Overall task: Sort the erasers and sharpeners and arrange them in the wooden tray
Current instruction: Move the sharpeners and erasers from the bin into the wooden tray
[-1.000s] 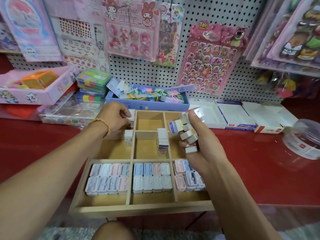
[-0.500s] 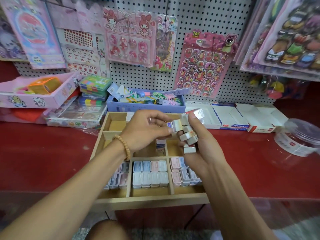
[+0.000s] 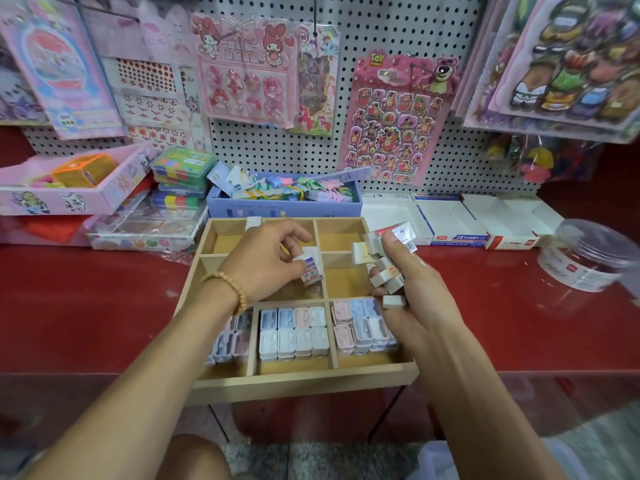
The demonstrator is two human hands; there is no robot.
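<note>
A wooden tray [image 3: 304,381] with several compartments lies on the red counter. Its front row holds pastel sharpeners [image 3: 293,332] packed in rows. My left hand [image 3: 266,261] hovers over the middle compartment and pinches a white eraser [image 3: 309,260] on top of a small stack of erasers [image 3: 313,277] standing there. My right hand [image 3: 412,289] is raised over the tray's right side and grips a bundle of several white erasers [image 3: 382,261]. One more eraser [image 3: 253,222] sits at the tray's back edge.
A blue box of clips [image 3: 284,202] stands behind the tray. White eraser cartons [image 3: 450,220] lie at the back right, with a clear plastic jar [image 3: 588,261] on its side at far right. Pink and clear boxes [image 3: 69,188] are stacked at left. A pegboard of stickers [image 3: 394,119] rises behind.
My left hand left the bundle in my right hand with one eraser and dropped down-left to the stack in the middle compartment. My right hand stayed raised with its bundle.
</note>
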